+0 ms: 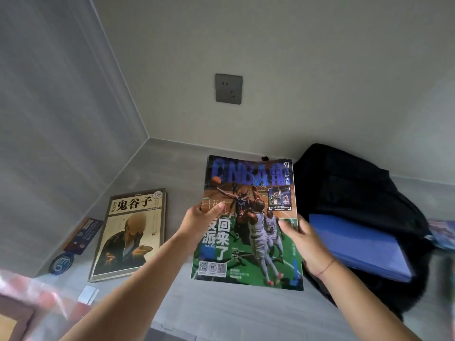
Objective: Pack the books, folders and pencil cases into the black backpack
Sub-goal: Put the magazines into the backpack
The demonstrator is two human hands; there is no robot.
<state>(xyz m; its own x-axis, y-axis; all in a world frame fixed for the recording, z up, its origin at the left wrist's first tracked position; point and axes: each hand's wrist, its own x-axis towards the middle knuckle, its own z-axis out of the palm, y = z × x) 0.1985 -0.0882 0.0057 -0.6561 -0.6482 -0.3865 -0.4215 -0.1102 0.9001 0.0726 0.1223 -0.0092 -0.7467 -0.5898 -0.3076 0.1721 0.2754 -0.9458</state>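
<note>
Both hands hold the magazine (248, 225) up over the grey surface (221, 308): the left hand (200, 219) pinches its left edge, thumb on the cover, and the right hand (304, 241) grips its right edge. Just right of it the backpack (357, 188) lies open with a blue folder (357, 244) inside. A book (130, 235) lies flat to the left.

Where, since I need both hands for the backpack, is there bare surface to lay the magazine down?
Bare grey surface lies between the 鬼谷子 book and the NBA magazine, back to the wall corner, and between your forearms. Crowded: black backpack with blue folder, right; bookmark left of the book.
</note>
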